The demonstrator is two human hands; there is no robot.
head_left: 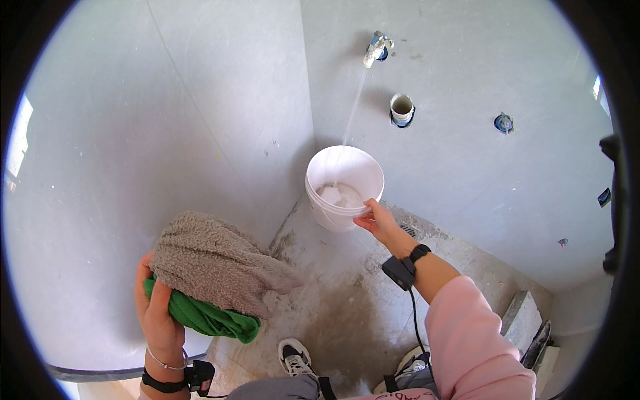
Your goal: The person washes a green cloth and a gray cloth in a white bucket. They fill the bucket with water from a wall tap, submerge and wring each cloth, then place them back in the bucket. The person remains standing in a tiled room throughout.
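Observation:
My left hand (160,303) is closed around two bunched cloths, a fuzzy grey-brown towel (213,260) on top and a green cloth (213,319) below it. The towel hangs toward the middle of the view. With its fingers, my right hand (379,221) grips the near right rim of a white plastic bucket (328,212). A thin stream of water (355,107) falls from a wall tap (375,52) into the bucket. Some water covers the bucket's bottom, with foam or bright reflection on it.
An open pipe stub (402,109) juts from the grey wall right of the tap, with a capped fitting (504,123) farther right. A floor drain (407,231) lies right of the bucket. Stone slabs (522,320) lean at the lower right. The concrete floor (340,293) looks dusty and stained.

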